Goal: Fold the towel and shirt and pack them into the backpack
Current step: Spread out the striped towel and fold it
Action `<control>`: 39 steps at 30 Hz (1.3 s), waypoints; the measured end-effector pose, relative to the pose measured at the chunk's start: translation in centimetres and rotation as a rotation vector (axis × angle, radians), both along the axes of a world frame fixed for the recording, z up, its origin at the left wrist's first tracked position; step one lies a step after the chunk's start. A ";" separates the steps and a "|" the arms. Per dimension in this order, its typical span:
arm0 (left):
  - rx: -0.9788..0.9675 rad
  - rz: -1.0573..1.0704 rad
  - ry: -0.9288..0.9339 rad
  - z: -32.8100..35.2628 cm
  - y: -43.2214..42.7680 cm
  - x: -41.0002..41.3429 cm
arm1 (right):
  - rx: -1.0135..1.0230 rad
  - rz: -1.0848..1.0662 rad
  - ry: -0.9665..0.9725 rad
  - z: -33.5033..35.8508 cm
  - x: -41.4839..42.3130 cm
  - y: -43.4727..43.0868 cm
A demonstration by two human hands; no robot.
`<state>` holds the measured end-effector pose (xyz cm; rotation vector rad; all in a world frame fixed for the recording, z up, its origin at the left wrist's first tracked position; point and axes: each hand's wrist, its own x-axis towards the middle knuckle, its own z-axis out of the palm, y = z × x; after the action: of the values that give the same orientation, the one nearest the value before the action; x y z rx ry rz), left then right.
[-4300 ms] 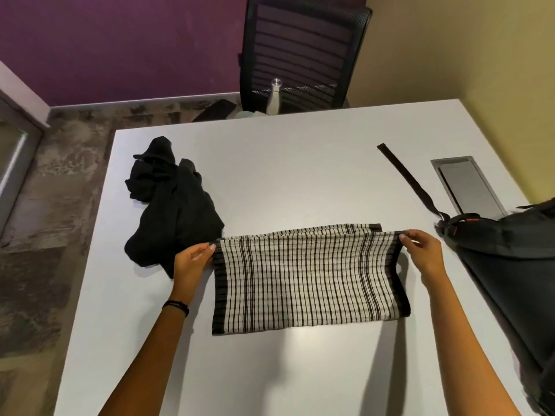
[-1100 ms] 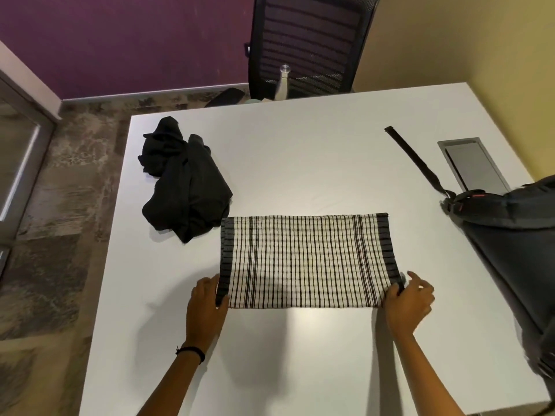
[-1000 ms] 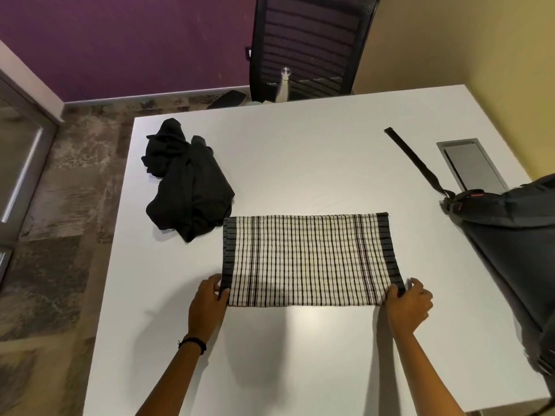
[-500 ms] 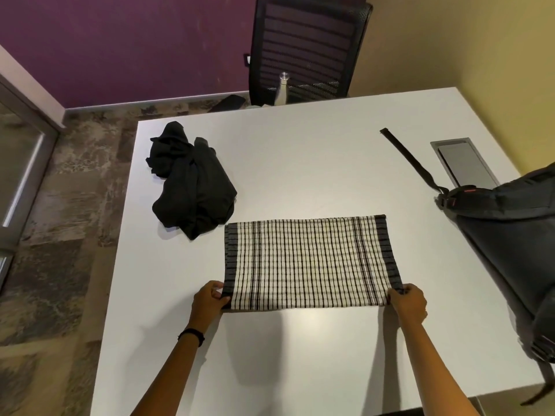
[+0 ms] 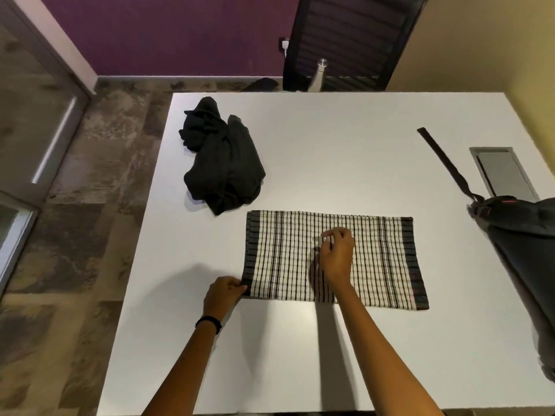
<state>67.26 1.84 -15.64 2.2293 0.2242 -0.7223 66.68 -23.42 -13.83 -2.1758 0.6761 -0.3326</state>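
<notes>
A white table is filling much of a room with a purple wall and a mottled stone-look floor. A black-and-white checked towel is lying flat on the table, folded into a wide rectangle with dark bands at both short ends. A person's two bare arms are reaching in from the near side of the towel.

The left hand, with a dark band circling its wrist, is pinching the towel's near left corner, its fingers curling round the dark edge. The right hand is sitting over the middle of the towel with its fingers bent and bunched toward the thumb. The hand is slightly blurred, so it cannot be told whether the fingers are nipping the cloth or only touching it.

A crumpled black shirt is lying in a heap just beyond the towel's far left corner, its lowest fold almost reaching that corner. To the right of the towel and apart from it, a dark backpack is lying partly cut off by the picture's edge. A black strap is trailing from the backpack's top, away past the towel's far right corner. Farther right of the towel than the strap, a grey metal hatch is sitting flush in the tabletop.

Well beyond the towel, past the table's far edge, a black mesh office chair is standing with a pale bottle showing in front of it.
</notes>
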 end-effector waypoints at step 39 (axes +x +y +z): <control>0.004 -0.183 0.150 2.0 0.9 3.2 | -0.328 0.802 0.271 -1.0 14.8 6.2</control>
<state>70.41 2.75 -13.64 2.2209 0.0954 -0.9896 81.49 -17.18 -14.81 -2.6234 -0.1666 0.2995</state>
